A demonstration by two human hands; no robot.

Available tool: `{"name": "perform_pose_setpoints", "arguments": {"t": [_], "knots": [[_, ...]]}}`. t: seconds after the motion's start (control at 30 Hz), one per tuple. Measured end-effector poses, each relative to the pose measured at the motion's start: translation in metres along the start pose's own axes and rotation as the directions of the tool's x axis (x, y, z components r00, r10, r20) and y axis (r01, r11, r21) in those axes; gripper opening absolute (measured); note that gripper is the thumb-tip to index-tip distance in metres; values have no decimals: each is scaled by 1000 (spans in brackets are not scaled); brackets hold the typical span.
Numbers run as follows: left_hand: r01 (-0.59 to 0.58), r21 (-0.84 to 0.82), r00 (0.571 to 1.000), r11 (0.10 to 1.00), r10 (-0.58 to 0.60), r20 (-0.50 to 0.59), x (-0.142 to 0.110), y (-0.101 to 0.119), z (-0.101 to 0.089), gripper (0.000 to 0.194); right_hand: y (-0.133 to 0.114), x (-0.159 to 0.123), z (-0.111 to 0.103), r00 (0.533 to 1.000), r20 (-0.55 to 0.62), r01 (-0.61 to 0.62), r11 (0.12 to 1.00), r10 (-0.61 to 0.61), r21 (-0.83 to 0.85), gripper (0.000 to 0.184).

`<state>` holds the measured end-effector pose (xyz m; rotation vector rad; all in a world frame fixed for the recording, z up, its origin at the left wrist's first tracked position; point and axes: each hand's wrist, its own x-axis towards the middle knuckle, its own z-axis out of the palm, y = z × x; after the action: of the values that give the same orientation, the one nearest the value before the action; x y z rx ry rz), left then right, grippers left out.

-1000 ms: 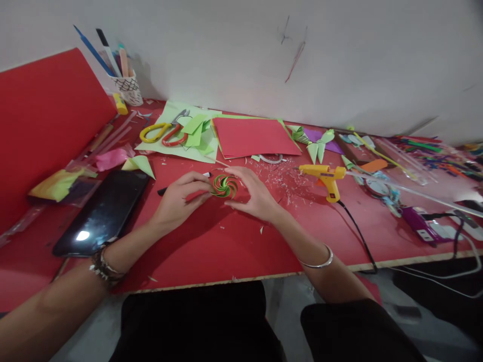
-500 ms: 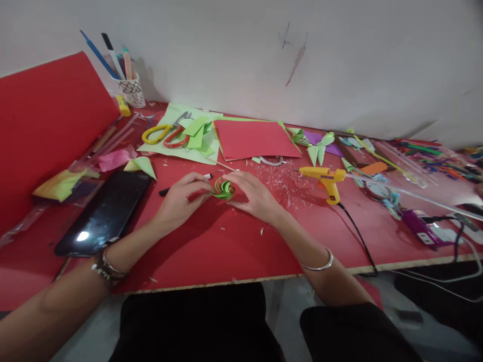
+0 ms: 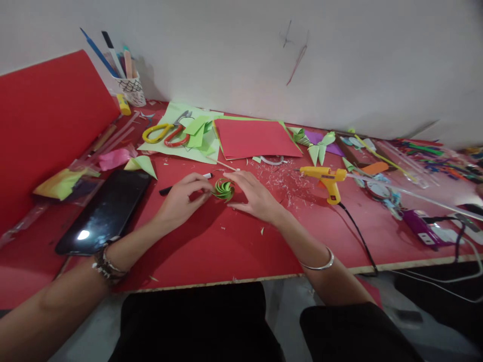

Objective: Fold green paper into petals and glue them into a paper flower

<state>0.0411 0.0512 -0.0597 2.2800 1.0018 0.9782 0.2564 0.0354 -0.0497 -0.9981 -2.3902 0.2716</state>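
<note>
A small swirl of curled green paper strips (image 3: 224,190) is between my hands, just above or on the red tabletop. My left hand (image 3: 184,197) pinches its left edge between thumb and fingers. Around its right side curves my right hand (image 3: 255,197), thumb and fingers apart; one fingertip is close to the upper edge, and whether it touches is unclear. Behind my left hand lies a black marker (image 3: 165,191) with a white end, partly covered by that hand. A thin wooden stick (image 3: 222,164) rests behind the swirl.
Scissors (image 3: 166,134) and green paper pieces lie behind, beside a stack topped with red paper (image 3: 258,138). A yellow glue gun (image 3: 326,178) with a black cord is at right. Left are a black phone (image 3: 107,211) and a pen cup (image 3: 131,89). Paper shreds (image 3: 287,183) litter the table.
The green paper swirl has turned slightly between my hands, so its curls face upward more. Both hands have stayed nearly in place.
</note>
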Motion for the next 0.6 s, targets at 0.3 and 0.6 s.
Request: {"name": "perform_pose_setpoints", "arguments": {"t": [0.3, 0.6], "knots": [[-25, 6, 999, 1000, 25, 48, -1, 3, 0, 13, -1, 1, 0, 999, 50, 17, 999, -15, -36, 52], [59, -65, 993, 996, -52, 106, 1, 5, -3, 14, 0, 1, -1, 997, 56, -67, 988, 59, 141, 48]]}}
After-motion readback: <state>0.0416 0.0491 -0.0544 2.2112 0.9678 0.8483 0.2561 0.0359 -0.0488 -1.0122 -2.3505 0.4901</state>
